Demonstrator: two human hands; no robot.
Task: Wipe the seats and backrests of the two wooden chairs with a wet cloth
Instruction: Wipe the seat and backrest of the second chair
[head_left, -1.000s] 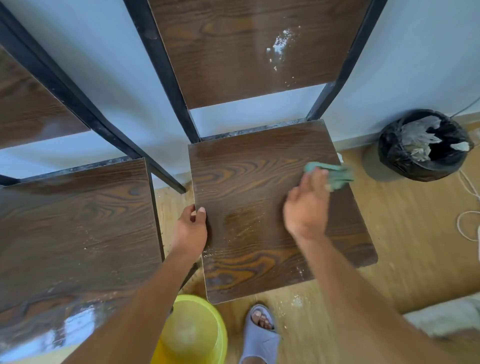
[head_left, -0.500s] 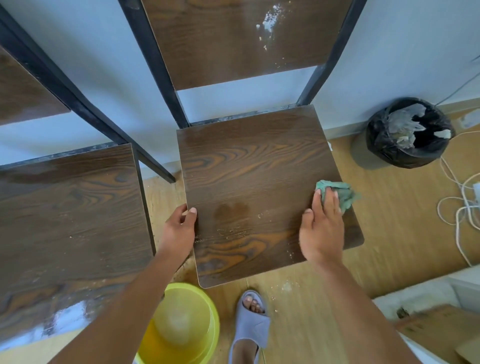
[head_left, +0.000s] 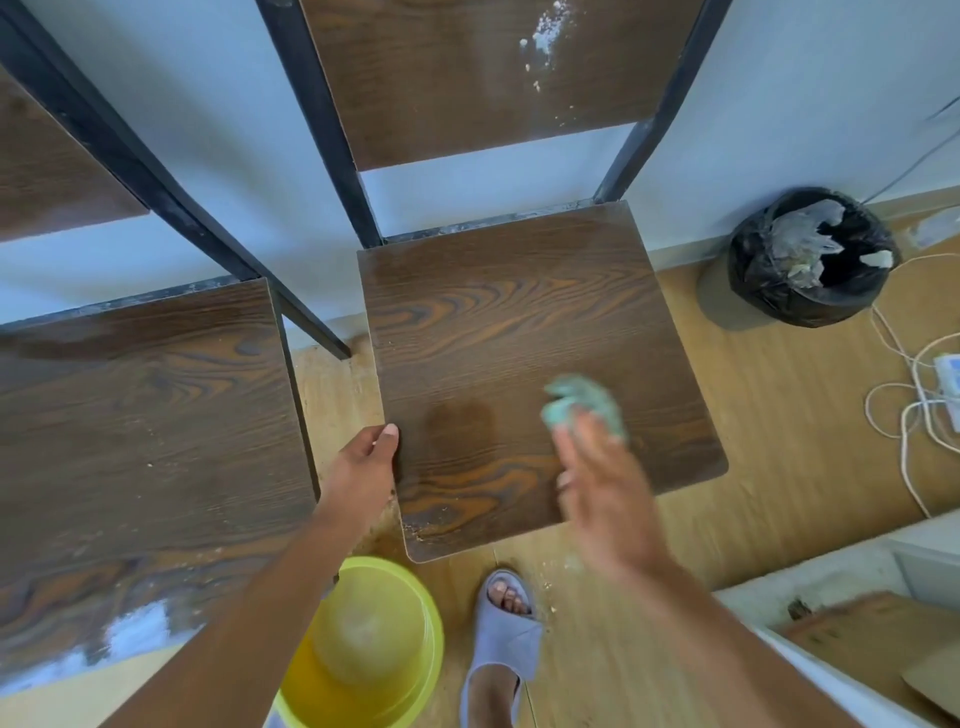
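Observation:
Two dark wooden chairs with black metal frames stand side by side against a pale wall. The right chair's seat (head_left: 519, 332) lies in the middle of the view, with crumbs near its front edge. Its backrest (head_left: 467, 78) carries white powdery spots. My left hand (head_left: 363, 467) grips the left edge of that seat. My right hand (head_left: 597, 478), blurred by motion, presses a green cloth (head_left: 582, 402) onto the seat's front right part. The left chair's seat (head_left: 140, 415) fills the left side, and its backrest (head_left: 47, 171) shows at the upper left.
A yellow bucket (head_left: 415, 670) stands on the wooden floor below the seats, beside my foot in a grey slipper (head_left: 506, 639). A bin lined with a black bag (head_left: 810, 260) sits against the wall at right. White cables (head_left: 904, 395) trail at far right. A cardboard piece (head_left: 872, 654) lies lower right.
My right hand has swept the green cloth from the seat's right edge leftward and toward the front. My left hand has stayed on the seat's left edge.

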